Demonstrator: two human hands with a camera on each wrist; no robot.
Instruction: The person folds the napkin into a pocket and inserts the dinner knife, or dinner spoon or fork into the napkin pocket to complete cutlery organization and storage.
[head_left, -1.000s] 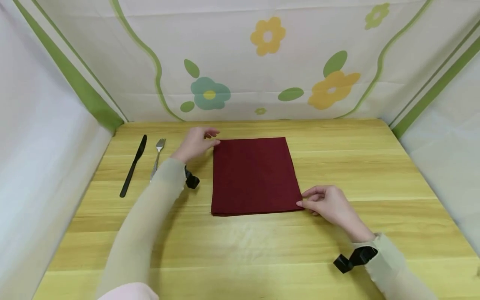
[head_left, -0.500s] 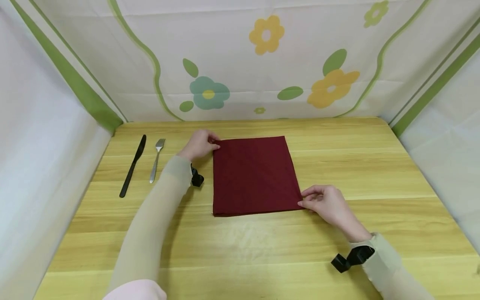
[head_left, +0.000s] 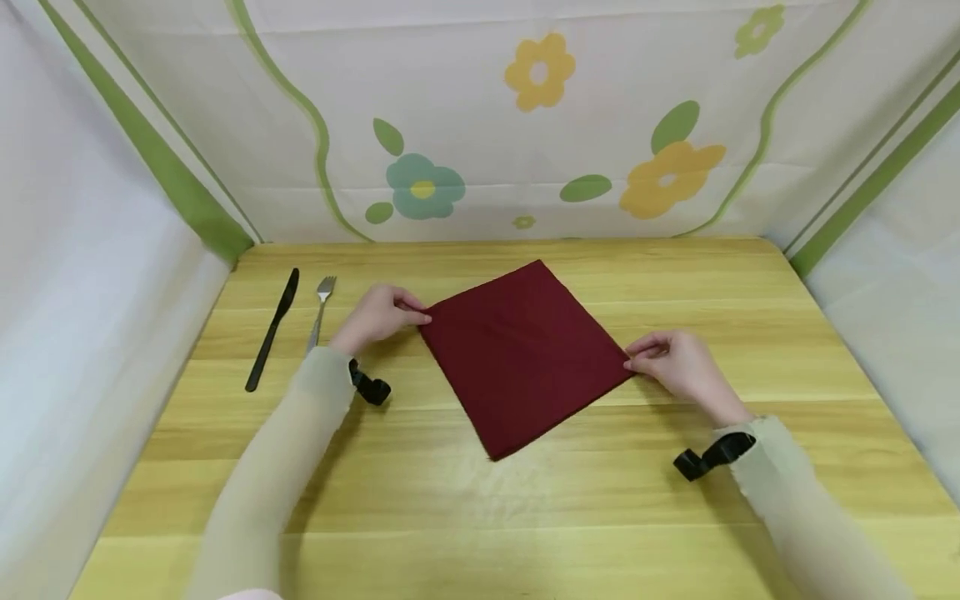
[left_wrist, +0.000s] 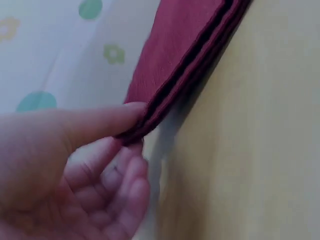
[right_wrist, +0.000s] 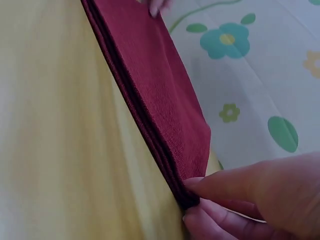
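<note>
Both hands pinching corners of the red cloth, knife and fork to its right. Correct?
Wrong side: the knife and fork lie left of the cloth, per the head view. The left hand and right hand do pinch its corners.

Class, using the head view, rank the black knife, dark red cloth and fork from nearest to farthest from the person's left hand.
1. Dark red cloth: its left corner is pinched in the left hand.
2. Fork: left of that hand, partly hidden by the sleeve.
3. Black knife: farther left, beyond the fork.
</note>
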